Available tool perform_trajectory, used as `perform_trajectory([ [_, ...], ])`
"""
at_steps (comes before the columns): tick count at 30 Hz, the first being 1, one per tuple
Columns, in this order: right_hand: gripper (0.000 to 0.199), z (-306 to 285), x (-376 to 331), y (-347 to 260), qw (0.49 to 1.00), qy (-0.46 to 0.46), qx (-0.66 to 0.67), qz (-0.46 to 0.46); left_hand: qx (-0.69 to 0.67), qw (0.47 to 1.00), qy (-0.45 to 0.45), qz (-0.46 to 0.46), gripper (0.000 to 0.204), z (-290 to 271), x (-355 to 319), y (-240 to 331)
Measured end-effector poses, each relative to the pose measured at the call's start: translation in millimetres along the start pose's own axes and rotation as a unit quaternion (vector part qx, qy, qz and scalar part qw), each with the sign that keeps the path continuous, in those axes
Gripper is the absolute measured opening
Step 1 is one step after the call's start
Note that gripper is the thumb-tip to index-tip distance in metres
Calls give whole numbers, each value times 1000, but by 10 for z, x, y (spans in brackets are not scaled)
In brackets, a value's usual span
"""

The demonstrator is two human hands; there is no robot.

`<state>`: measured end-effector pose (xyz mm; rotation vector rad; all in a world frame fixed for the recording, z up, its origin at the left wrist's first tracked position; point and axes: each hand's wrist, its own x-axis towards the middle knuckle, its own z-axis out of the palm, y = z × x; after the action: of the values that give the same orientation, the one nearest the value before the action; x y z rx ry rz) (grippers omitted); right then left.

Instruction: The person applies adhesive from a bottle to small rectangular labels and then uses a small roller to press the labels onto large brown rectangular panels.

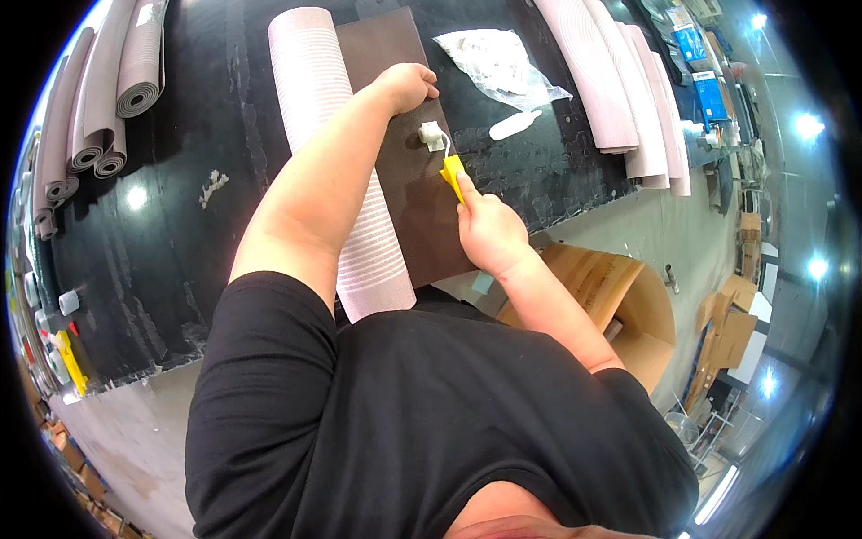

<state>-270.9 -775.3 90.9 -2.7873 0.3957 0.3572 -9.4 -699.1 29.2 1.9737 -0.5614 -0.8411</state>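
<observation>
A brown flat sheet (420, 207) lies lengthwise in front of me on the black table. In my right hand (492, 235) is the yellow handle of a small paint roller (452, 176); its white roller head rests on or just over the sheet near its right edge. Farther up, my left hand (409, 87) has its fingers curled at the sheet's right edge, and what they hold, if anything, is hidden. Under my left forearm runs a pale pink ribbed mat roll (310, 81), along the sheet's left side. A white bottle-shaped object (514, 126) lies right of the roller.
A clear plastic bag (503, 67) with white contents lies beyond the sheet. Rolled mats stand at the left (142, 67) and more pale rolls (597, 81) at the right. An open cardboard box (642, 314) is below the table's right front edge.
</observation>
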Motion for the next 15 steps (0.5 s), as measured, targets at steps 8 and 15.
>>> perform_trajectory([
  [8,52,-63,-281,4,999,-43,2,16,-18,1000,8,-12,47,2,31,-24],
  [15,49,-102,-304,120,995,22,98,-17,-6,1000,12,-2,45,-9,44,-7],
])
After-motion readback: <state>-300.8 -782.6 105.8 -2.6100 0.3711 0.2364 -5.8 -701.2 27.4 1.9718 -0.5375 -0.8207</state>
